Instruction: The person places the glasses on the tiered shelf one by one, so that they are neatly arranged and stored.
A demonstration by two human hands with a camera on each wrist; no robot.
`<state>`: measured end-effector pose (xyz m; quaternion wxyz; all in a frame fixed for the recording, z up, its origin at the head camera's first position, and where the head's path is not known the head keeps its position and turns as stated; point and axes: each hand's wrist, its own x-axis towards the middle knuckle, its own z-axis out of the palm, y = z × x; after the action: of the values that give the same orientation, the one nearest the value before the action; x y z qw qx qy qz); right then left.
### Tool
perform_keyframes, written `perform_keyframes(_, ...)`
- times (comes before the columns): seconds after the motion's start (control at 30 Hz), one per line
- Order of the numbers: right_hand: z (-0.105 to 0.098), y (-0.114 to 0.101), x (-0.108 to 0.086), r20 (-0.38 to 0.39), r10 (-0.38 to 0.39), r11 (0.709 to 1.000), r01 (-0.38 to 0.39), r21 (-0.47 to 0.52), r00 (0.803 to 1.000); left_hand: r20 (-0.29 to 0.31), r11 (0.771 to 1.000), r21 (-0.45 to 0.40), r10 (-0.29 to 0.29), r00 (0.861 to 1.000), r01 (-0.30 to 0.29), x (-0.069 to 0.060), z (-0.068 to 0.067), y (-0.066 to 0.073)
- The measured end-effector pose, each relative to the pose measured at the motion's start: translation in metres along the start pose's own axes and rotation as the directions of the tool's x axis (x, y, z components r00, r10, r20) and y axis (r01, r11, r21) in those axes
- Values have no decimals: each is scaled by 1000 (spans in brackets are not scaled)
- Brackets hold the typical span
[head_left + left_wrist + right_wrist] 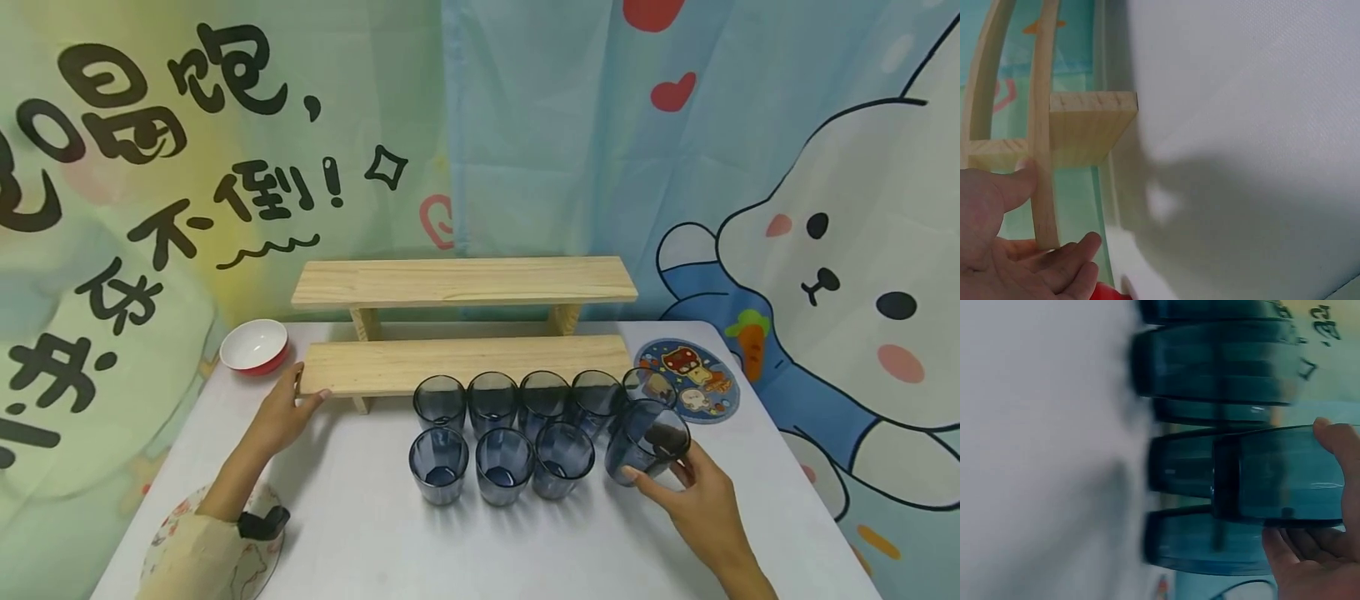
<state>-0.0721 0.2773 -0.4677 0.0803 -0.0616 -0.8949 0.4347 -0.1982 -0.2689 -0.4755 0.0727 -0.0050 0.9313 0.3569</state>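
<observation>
The right-wrist view's top edge cuts off one glass (1210,309).

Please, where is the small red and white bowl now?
In the head view, the bowl sits at the far left corner of the table, just beyond the left hand, left of the wooden shelf.

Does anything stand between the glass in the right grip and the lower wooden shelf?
Yes: the back row of glasses stands before the right part of the lower shelf, between it and the glass in the right grip. Above their rims, nothing visible blocks.
</observation>
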Motion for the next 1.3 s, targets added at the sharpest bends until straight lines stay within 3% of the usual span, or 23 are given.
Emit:
perform_keyframes(0.33,-41,-41,20,-47,-50,999,51,19,998,-5,999,-17,31,1000,-31,-1,0,-1)
perform_keyframes(0.6,-61,-58,57,-81,-199,980,200,1,977,-7,999,-24,24,1000,-24,0,1,-4)
perform_keyframes(0.87,-63,-72,104,-116,-208,978,210,8,971,-7,999,-21,26,1000,-26,0,1,-2)
perform_keyframes(1.3,-47,-93,168,-79,-224,974,226,26,971,-11,999,-26,31,999,-31,1,2,-3)
